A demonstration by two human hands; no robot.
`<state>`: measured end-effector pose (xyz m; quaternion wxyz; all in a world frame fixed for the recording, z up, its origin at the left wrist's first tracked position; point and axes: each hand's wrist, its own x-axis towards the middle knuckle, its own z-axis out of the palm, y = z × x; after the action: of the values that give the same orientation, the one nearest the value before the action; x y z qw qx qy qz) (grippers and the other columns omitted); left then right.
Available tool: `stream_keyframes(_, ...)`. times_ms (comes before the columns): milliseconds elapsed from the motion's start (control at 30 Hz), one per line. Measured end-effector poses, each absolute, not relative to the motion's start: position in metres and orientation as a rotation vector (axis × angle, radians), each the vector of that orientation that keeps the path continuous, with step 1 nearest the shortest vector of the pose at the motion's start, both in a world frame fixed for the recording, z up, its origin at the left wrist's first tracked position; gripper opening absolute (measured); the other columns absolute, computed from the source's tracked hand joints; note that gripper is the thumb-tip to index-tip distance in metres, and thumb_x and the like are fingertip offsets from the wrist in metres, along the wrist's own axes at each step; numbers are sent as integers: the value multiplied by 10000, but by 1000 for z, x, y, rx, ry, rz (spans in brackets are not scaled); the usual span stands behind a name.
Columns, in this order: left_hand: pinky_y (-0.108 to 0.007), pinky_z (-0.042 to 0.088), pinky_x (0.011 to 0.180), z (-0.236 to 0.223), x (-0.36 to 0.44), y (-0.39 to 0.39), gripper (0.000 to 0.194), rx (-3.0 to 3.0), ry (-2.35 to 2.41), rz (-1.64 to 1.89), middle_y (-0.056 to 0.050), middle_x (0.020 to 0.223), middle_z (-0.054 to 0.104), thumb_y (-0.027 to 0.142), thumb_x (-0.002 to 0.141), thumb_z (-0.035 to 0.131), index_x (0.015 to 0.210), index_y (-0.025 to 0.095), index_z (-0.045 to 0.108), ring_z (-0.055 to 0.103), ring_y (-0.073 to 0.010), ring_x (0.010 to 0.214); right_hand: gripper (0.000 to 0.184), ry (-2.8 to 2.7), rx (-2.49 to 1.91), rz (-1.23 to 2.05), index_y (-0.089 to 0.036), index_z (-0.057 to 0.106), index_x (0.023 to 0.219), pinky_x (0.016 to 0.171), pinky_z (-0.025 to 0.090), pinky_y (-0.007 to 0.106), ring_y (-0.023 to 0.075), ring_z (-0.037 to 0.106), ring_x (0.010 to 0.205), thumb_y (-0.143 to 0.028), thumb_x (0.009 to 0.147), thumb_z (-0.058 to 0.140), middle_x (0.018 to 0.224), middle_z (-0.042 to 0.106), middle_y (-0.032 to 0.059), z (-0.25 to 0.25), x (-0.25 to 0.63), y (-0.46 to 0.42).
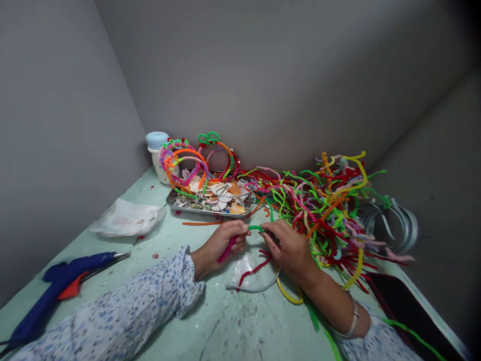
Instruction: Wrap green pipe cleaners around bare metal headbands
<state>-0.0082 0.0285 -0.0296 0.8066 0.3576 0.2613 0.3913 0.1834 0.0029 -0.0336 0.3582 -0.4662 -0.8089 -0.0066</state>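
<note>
One metal tray of seashells (199,211) sits beyond the left hand (232,238); a hot glue gun (62,276) lies to that hand's left. A tangled pipe-cleaner heap (319,200) crowds the outer side of the right hand (287,245). Both hands are closed in a pinch on the wrapped strip (256,228), which spans between them. The strip is green between the hands and magenta where it emerges below the left hand; the right hand conceals the section beyond.

The pale green tabletop (240,331), smudged dark up front, is carrying plenty here: 1 blue glue gun (67,276) at the left, 1 white plastic packet (128,219) just beyond, a lidded jar (156,158) and metal tray (225,215) farther back, and a tangled heap of pipe cleaners (326,210) sprawling right!
</note>
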Motion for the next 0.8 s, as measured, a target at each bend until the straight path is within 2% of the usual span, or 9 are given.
stream_keyframes(233,-197,180,427,-30,-8,28,221,778,563,837,86,488,338,231,761,669,678,162,476,234,-42,414,198,-2082,-1177,14,-228,648,1083,778,498,289,178,647,855,-243,935,518,915,678,62,-31,184,2)
stream_keyframes(433,-205,179,430,-31,-9,29,183,814,560,839,86,482,344,223,774,647,686,158,501,226,-41,407,147,-1966,-1139,248,-232,682,985,755,490,310,187,629,824,-260,905,561,875,675,53,-25,183,2)
stream_keyframes(533,-207,177,428,-32,-9,29,177,855,570,839,85,485,350,234,774,644,682,153,515,226,-38,403,138,-1823,-1228,489,-225,694,886,687,473,303,183,611,752,-319,876,594,824,664,41,-19,181,3)
stream_keyframes(667,-200,186,426,-32,-8,28,186,899,603,839,86,480,351,259,759,662,683,149,533,237,-37,401,187,-1559,-1336,990,-197,681,799,560,421,275,151,540,583,-381,805,651,638,615,2,-12,180,4)
stream_keyframes(800,-199,192,431,-30,-7,27,202,927,606,825,75,491,372,269,755,669,672,150,530,266,-41,416,218,-1250,-1252,1443,-171,642,741,495,346,237,105,470,496,-376,718,713,544,566,-26,-11,182,7)
